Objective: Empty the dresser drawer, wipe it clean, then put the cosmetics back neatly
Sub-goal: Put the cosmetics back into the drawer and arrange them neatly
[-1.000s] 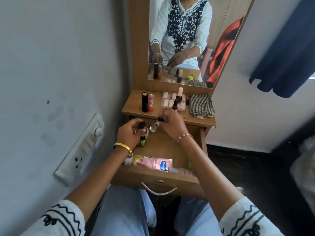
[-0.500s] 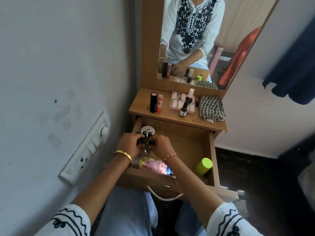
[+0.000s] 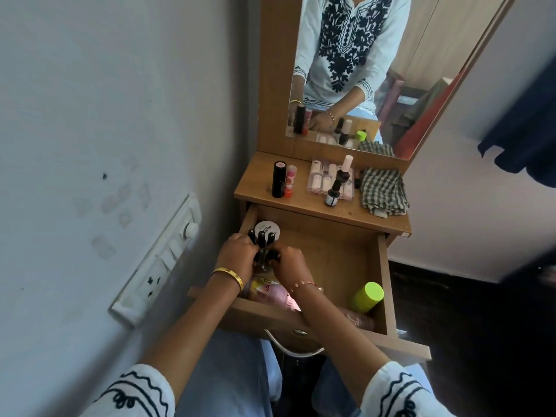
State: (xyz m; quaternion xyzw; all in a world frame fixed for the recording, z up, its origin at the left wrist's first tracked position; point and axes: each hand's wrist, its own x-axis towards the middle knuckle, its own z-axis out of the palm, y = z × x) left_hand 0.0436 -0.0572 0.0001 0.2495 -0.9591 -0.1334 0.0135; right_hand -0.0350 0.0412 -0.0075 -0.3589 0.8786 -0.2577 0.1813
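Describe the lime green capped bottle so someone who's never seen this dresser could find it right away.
Start at the open drawer under the dresser top. Look in its front right corner, away from both hands, which are busy at the back left. The bottle lies tilted there, and its bright lime green cap is the only vivid green thing in the drawer, beside a pinkish tube.

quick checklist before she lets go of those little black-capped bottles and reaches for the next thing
1. Bottles standing upright: cannot tell; the left hand and right hand cover the small black-capped bottles below their caps.
2. Bottles tucked in the back left corner of the drawer, by the white round lid: ok.
3. Free floor space in the drawer: ok, the middle is bare.
4. Items left on the dresser top: not ok; black tube, nail polish bottle and others wait.
5. Checked cloth out of the drawer: ok.
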